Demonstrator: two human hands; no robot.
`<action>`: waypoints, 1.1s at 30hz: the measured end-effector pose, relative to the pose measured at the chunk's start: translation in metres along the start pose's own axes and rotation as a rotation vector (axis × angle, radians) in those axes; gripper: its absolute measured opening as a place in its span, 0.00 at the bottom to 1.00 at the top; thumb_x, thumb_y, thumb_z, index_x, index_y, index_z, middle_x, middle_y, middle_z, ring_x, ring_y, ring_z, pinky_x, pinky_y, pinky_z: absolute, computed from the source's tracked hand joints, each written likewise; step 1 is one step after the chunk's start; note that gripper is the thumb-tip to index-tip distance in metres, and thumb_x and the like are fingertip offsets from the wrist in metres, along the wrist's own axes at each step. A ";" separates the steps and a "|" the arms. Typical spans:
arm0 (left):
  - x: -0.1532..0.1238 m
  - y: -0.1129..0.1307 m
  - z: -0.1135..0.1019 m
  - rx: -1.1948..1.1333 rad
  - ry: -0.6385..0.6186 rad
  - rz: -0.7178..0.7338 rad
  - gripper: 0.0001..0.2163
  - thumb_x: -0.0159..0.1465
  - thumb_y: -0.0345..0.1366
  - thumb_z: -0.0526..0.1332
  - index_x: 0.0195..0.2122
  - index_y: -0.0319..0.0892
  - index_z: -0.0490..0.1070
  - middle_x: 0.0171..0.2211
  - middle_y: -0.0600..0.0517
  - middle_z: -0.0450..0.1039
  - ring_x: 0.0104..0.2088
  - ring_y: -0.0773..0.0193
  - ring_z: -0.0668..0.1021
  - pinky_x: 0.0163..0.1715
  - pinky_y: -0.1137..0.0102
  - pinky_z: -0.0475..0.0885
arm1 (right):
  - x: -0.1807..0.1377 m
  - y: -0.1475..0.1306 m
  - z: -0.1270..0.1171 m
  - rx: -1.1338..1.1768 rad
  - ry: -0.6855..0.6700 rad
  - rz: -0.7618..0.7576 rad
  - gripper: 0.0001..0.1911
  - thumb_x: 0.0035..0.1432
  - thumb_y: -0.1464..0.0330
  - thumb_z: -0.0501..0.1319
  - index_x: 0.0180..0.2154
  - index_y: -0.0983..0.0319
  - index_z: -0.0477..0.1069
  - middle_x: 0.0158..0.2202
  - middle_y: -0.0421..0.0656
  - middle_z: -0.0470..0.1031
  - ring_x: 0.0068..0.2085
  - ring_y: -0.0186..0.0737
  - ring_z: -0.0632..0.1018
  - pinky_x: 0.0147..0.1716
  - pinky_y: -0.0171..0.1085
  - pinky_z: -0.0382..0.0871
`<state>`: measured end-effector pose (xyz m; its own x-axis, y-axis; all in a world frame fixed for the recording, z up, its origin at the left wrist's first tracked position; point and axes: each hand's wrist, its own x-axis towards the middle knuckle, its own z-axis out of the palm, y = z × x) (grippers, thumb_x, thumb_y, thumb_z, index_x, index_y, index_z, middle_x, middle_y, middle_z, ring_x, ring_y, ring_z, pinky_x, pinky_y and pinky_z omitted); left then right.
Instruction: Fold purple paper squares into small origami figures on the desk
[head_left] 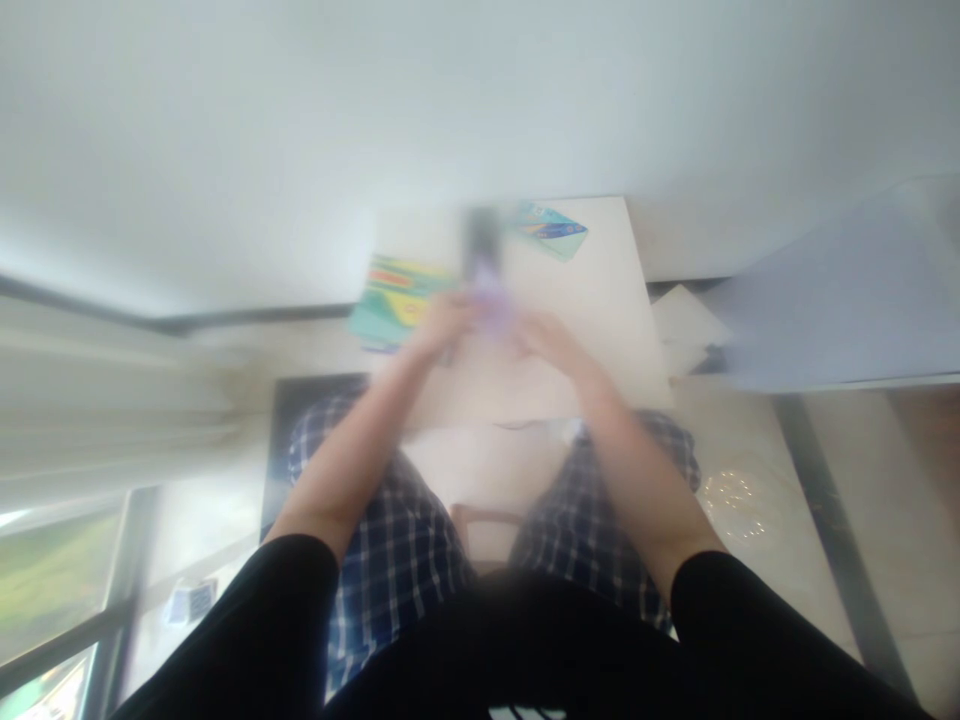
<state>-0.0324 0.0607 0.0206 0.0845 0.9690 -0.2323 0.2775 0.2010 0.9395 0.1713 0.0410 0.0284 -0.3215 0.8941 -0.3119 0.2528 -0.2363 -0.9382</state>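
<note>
Over the small white table [600, 330], haze blurs both my hands. My left hand [448, 318] reaches in from the left, its fingers closed at the edge of a pale purple object [491, 300] whose kind I cannot make out. Close to its right side is my right hand [541, 335]; its fingers are smeared, and whether they touch it is unclear. Just beyond lies or stands a dark, upright-looking shape [482, 238]. A green and yellow printed booklet or packet [397, 300] lies left of my left hand.
A blue and teal printed packet [555, 230] lies near the table's far edge. A white wall [480, 100] rises behind the table. My knees in checked trousers flank the near side. To the right is a large pale grey panel [847, 300]; a curtain [112, 410] hangs left.
</note>
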 end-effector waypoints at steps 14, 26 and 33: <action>-0.004 -0.001 0.004 -0.019 -0.038 -0.026 0.23 0.53 0.56 0.67 0.40 0.43 0.82 0.35 0.49 0.82 0.37 0.58 0.82 0.36 0.70 0.78 | 0.009 0.020 0.000 -0.154 0.069 -0.113 0.31 0.57 0.40 0.55 0.34 0.61 0.76 0.31 0.41 0.80 0.33 0.37 0.79 0.35 0.33 0.75; -0.003 0.004 0.001 0.074 0.083 -0.085 0.23 0.52 0.56 0.68 0.41 0.44 0.82 0.31 0.51 0.81 0.31 0.61 0.80 0.28 0.74 0.75 | 0.004 0.013 0.003 -0.219 0.013 -0.136 0.21 0.59 0.51 0.61 0.29 0.63 0.74 0.26 0.39 0.76 0.29 0.34 0.76 0.33 0.33 0.73; -0.002 0.003 0.002 0.064 0.129 -0.106 0.21 0.54 0.55 0.67 0.41 0.45 0.82 0.33 0.51 0.82 0.33 0.62 0.81 0.28 0.76 0.74 | 0.002 0.013 0.006 -0.181 -0.066 -0.115 0.21 0.61 0.52 0.59 0.28 0.62 0.75 0.25 0.40 0.76 0.28 0.34 0.76 0.32 0.34 0.73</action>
<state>-0.0296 0.0593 0.0230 -0.0708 0.9542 -0.2907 0.3389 0.2971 0.8927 0.1687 0.0378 0.0145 -0.4152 0.8828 -0.2195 0.3687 -0.0572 -0.9278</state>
